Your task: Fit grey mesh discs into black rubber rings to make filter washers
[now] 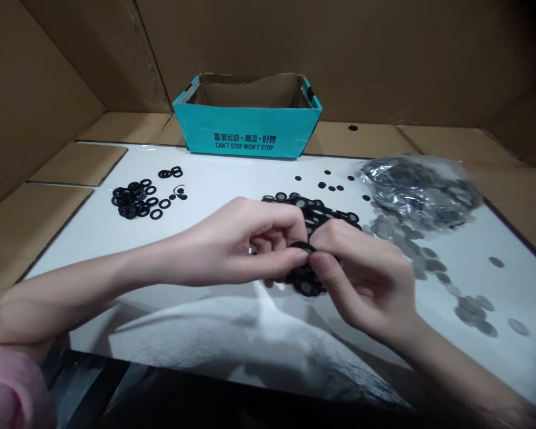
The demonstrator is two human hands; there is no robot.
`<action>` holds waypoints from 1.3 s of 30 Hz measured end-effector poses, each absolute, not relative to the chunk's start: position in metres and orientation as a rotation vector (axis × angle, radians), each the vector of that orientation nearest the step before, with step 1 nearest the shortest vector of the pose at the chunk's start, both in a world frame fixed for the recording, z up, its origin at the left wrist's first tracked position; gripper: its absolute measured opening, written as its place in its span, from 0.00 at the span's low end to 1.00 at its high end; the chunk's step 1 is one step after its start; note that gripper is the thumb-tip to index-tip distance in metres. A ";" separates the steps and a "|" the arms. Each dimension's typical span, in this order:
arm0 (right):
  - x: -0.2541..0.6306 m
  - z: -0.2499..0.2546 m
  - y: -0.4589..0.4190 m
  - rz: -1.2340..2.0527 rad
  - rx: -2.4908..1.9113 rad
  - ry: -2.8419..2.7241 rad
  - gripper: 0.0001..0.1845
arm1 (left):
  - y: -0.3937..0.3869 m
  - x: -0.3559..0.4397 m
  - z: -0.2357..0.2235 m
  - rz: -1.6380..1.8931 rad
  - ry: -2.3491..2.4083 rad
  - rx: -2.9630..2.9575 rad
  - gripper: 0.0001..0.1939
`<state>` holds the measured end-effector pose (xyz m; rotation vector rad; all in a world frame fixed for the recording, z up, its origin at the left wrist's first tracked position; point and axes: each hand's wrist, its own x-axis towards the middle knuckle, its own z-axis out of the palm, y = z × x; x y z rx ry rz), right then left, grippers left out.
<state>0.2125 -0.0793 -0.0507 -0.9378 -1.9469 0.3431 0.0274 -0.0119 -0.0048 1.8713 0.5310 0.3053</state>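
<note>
My left hand (241, 241) and my right hand (361, 271) meet over the middle of a white sheet (232, 179). Together their fingertips pinch one black rubber ring (302, 245). Directly beneath and behind the fingers lies a heap of black rings (315, 211), some with grey discs set in them. A smaller pile of black rings (136, 199) sits at the left of the sheet. Several loose grey round discs (422, 256) spread to the right of my right hand.
A teal cardboard box (248, 128), open and empty-looking, stands at the back centre. A clear plastic bag of grey discs (422, 190) lies at the right. Small black dots (333, 182) are scattered behind the heap. Brown cardboard walls (49, 89) surround the work surface.
</note>
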 end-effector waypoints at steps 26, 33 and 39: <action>0.214 -0.053 -0.080 0.452 -1.007 -1.897 0.09 | -0.015 0.031 -0.011 0.378 0.509 1.806 0.06; 0.209 -0.058 -0.083 0.342 -0.965 -1.893 0.09 | -0.011 0.027 -0.007 0.252 0.525 1.857 0.06; 0.215 -0.057 -0.078 0.265 -0.980 -2.056 0.08 | -0.010 0.026 -0.010 0.368 0.525 2.019 0.05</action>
